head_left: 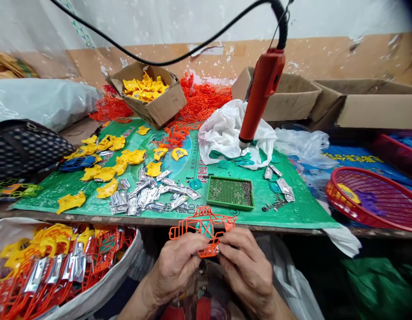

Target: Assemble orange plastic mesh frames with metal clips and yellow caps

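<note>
While left hand (182, 257) and right hand (247, 258) pinch an orange lattice frame (208, 232), fingers nearly closed, a green screw tray (230, 206) sits beyond them

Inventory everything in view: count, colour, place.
Mat: one, green, centre
Boxes: at least three, brown, back
Sack: one, white, lower left
Tray: one, green, mat
Shells: many, yellow, mat, box, sack
Plates: many, silver, mat, sack
Metal bits: many, grey, tray, mat
Loose frames: many, orange, back, sack
Crumpled bag: one, white, behind tray
Checked bag: one, dark, left
Basket: one, red, right
Screwdriver: one, red, hanging
Cord: one, black, overhead
Frame: one, orange, front centre
Left hand: one, on frame
Right hand: one, on frame
</note>
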`<state>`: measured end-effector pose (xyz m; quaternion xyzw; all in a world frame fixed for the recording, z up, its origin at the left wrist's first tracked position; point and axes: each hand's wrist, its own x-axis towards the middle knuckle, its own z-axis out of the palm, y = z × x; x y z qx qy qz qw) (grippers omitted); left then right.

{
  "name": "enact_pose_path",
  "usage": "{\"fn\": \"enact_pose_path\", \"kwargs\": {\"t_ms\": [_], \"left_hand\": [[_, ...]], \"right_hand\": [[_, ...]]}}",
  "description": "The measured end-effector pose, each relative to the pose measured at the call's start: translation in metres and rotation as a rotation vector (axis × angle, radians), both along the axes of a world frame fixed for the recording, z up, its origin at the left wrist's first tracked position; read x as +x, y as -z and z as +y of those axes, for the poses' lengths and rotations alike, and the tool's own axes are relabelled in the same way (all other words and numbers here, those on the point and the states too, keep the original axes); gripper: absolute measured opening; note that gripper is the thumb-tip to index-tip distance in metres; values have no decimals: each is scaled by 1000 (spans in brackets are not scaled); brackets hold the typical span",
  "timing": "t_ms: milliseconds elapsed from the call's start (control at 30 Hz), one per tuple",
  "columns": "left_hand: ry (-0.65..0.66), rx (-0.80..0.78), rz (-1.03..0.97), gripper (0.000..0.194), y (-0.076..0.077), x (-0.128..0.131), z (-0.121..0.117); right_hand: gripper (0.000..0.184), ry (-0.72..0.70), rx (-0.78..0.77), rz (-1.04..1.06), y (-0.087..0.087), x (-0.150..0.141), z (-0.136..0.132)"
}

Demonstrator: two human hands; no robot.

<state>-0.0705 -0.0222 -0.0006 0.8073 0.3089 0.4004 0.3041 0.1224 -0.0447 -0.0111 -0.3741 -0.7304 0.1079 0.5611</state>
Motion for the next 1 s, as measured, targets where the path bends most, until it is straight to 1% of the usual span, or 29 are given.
{"fn": "enact_pose_path", "kwargs": {"t_ms": [133,233,367,567,700,767,867,1000], "left_hand": [[16,-35,14,45,5,-3,3],[22,-49,25,46,8,-4,3],[9,-18,47,47,10,-5,2],[0,-1,94,39,10,-3,1],[24,-14,144,35,8,-4,1],[35,-15,169,34,7,-5,2],[21,32,179,32,7,-4,3],[0,176,113,29,9,2,4]], "right_hand": [[37,1,-58,-14,3,-2,1],[36,-15,-94,-36,4,-2,2],[35,-26,-79,-41,6,-2,3],[34,-28,-100,-55,9,-1,3],[28,-59,-140,-76,7,1,4],[27,-69,-147,-80,6,1,4],[29,-66,-144,-75,4,0,4],[31,-37,-139,-91,9,-1,3]]}}
